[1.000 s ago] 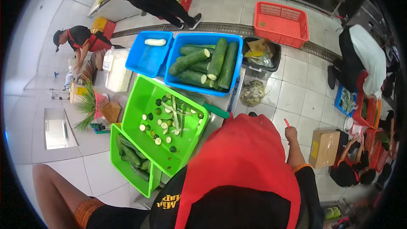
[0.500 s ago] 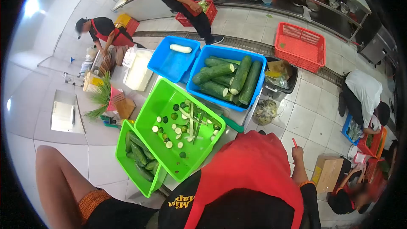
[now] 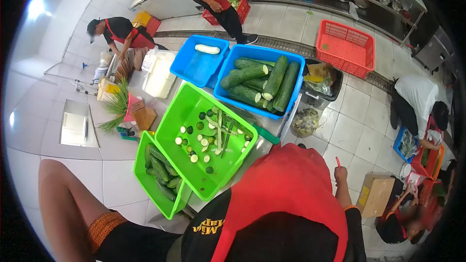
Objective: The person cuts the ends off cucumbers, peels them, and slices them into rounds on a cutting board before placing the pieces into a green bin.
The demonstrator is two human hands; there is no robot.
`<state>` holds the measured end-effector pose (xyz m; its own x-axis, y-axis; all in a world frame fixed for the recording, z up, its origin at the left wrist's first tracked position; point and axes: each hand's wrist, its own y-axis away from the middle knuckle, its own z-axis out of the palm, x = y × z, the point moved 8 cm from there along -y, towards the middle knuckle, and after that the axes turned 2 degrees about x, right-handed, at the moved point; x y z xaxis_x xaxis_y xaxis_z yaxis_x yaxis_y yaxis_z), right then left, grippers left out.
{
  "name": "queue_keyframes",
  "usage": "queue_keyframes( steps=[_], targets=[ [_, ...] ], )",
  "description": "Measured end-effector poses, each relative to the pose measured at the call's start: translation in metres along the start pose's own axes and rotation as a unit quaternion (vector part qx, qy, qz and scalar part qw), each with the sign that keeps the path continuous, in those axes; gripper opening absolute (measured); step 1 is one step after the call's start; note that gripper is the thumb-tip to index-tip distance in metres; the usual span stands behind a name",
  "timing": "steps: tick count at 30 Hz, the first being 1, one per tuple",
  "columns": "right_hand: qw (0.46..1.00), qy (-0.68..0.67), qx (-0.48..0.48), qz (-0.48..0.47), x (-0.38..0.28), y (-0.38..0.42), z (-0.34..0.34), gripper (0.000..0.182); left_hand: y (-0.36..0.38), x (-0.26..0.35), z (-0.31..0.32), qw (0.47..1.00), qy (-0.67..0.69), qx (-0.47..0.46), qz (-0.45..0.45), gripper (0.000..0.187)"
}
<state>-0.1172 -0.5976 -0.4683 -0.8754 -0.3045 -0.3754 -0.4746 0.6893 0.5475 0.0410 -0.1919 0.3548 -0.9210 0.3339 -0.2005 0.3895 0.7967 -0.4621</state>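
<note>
My right hand [image 3: 341, 173] hangs low at my right side, closed around a slim red-orange tool handle [image 3: 338, 161]; the kind of tool does not show. My left arm bends out at the left edge, and its hand is out of the picture. In front of me a large green bin [image 3: 221, 177] holds cut ends and strips of green vegetable. Beside it, a smaller green bin [image 3: 141, 177] contains several cucumbers [image 3: 160, 170]. Large dark green gourds [image 3: 275, 80] fill a blue bin [image 3: 221, 98], and one peeled pale gourd [image 3: 208, 49] lies in another blue bin [image 3: 187, 68].
A knife with a green handle [image 3: 267, 135] lies at the table's edge. Behind the blue bin stand a black waste bin [image 3: 330, 94] and a red crate [image 3: 345, 51]. Co-workers are bent over at the left and right; another stands at the back. A cardboard box [image 3: 376, 195] sits right.
My view has shifted slightly, so the bins sit a little higher. The co-worker at the back has straightened somewhat. My right hand still grips the red-orange handle.
</note>
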Motion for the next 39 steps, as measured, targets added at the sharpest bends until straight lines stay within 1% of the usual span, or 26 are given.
queue_keyframes(
  steps=[1,2,3,5,7,9,11,13,15,18,20,23,24,26,29,35,37,39],
  targets=[
    [0.999,-0.006,-0.024,0.022,-0.005,0.005,-0.002,0.032,-0.005,-0.003,-0.002,1.000,-0.001,0.001,0.004,0.019],
    [1.000,0.016,-0.009,-0.005,-0.015,0.012,-0.009,0.033,-0.007,-0.003,0.000,1.000,-0.001,0.001,0.007,0.020],
    [1.000,0.015,-0.012,0.001,-0.018,0.021,-0.008,0.033,-0.008,-0.004,-0.001,1.000,-0.001,0.001,0.009,0.020],
    [0.996,-0.059,-0.032,0.052,-0.020,0.022,-0.012,0.033,-0.005,-0.004,-0.001,1.000,-0.002,0.005,0.007,0.020],
    [0.998,-0.036,-0.031,0.043,-0.026,0.025,-0.019,0.034,0.000,-0.005,0.000,1.000,0.000,0.007,0.002,0.020],
    [0.998,-0.045,-0.007,0.046,-0.027,0.019,-0.012,0.032,0.002,-0.004,0.003,1.000,-0.004,0.010,-0.004,0.020],
    [0.998,-0.039,-0.005,0.041,-0.019,0.012,-0.006,0.032,0.004,-0.005,0.005,1.000,-0.004,0.010,-0.008,0.020],
    [1.000,-0.019,-0.021,0.013,-0.024,0.009,-0.008,0.033,0.004,-0.005,0.005,1.000,-0.003,0.015,-0.015,0.020],
    [0.999,-0.026,-0.019,-0.002,-0.026,0.009,-0.013,0.034,0.005,-0.002,0.003,1.000,-0.003,0.016,-0.021,0.020],
    [0.998,-0.030,-0.045,0.021,-0.028,0.011,-0.015,0.034,0.003,0.002,0.000,1.000,-0.004,0.018,-0.019,0.020],
    [0.995,-0.054,-0.051,0.069,-0.025,0.017,-0.016,0.035,-0.001,0.001,-0.002,1.000,-0.006,0.020,-0.018,0.020],
    [0.997,-0.029,-0.055,0.037,-0.023,0.015,-0.012,0.035,-0.006,0.002,-0.008,1.000,-0.015,0.026,-0.004,0.021],
    [0.997,-0.032,-0.053,0.041,-0.016,0.013,-0.004,0.035,-0.009,0.000,-0.008,0.999,-0.017,0.028,0.003,0.021],
    [1.000,-0.012,-0.003,0.009,-0.003,0.003,0.000,0.030,-0.007,0.006,-0.016,0.999,-0.022,0.034,0.013,0.021],
    [1.000,-0.017,-0.005,0.019,-0.004,0.001,-0.001,0.030,-0.019,0.000,-0.014,0.998,-0.031,0.042,0.030,0.021],
    [0.999,-0.036,-0.010,0.029,-0.024,0.004,-0.003,0.030,-0.037,0.008,-0.029,0.994,-0.051,0.059,0.073,0.021],
    [0.998,-0.049,-0.006,0.031,-0.029,0.005,-0.004,0.030,-0.044,0.010,-0.037,0.991,-0.061,0.082,0.082,0.021],
    [0.999,-0.052,-0.002,0.011,-0.035,0.008,-0.005,0.030,-0.049,0.011,-0.061,0.983,-0.070,0.144,0.086,0.021]
  ],
)
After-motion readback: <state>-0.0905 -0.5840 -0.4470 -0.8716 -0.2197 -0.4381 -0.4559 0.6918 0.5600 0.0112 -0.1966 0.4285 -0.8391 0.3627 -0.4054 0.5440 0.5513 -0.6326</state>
